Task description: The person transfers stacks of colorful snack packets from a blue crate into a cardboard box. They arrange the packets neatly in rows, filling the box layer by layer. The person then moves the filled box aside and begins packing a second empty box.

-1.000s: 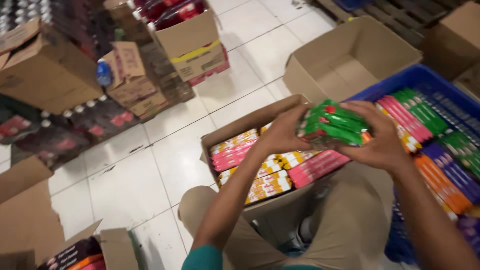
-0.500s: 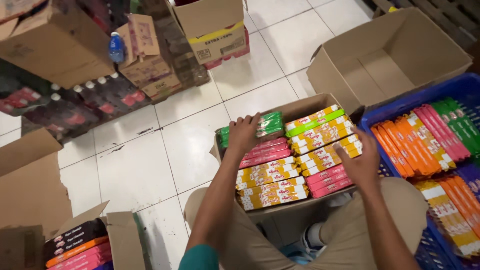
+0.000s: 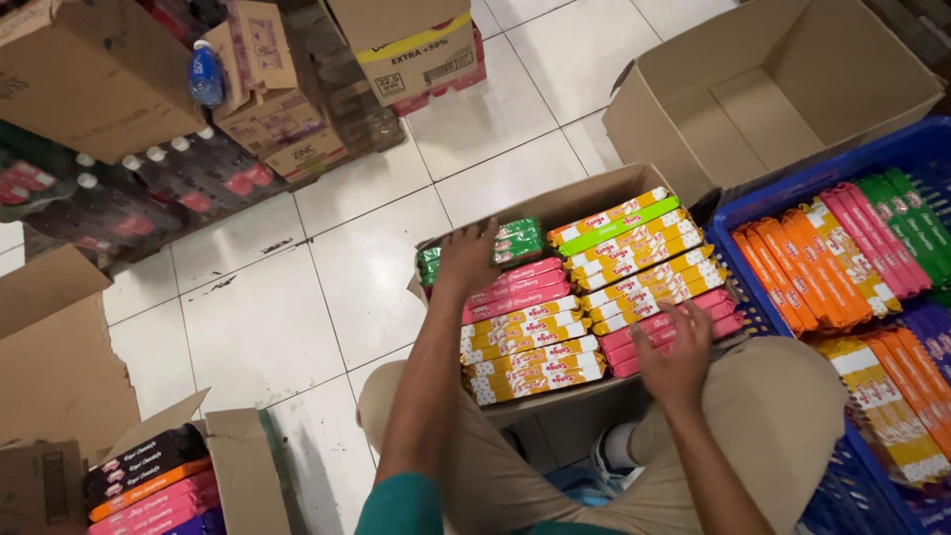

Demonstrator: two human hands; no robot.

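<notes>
Head cam, looking down: person squats over an open brown cardboard box [image 3: 594,188] on glossy white floor tiles [image 3: 267,327], khaki trousers + teal sleeve at bottom edge. Box is packed w/ flat, long rectangular snack packs in shiny plastic wrap, laid in two columns – yellow packs [image 3: 530,362], pink packs [image 3: 520,287], one lime-green strip near the far right. Left hand [image 3: 468,260] rests on the green packs [image 3: 515,241] at the box's far left corner, fingers curled over them, pressing down; can't tell if it really grips. Right hand [image 3: 674,352] lies flat, fingers spread, on the pink packs at the near right edge of the box, holding nothing. To the right, touching the knee, a blue plastic crate [image 3: 792,183] w/ lattice walls holds upright rows of orange, pink, green + purple packs. Beyond it an open cardboard carton [image 3: 753,89], matte inside. Far left: stacked cartons, dark shrink-wrapped bottles [image 3: 168,183], one blue bottle [image 3: 205,74]. Near left, small box w/ dark + orange packs [image 3: 149,476]
</notes>
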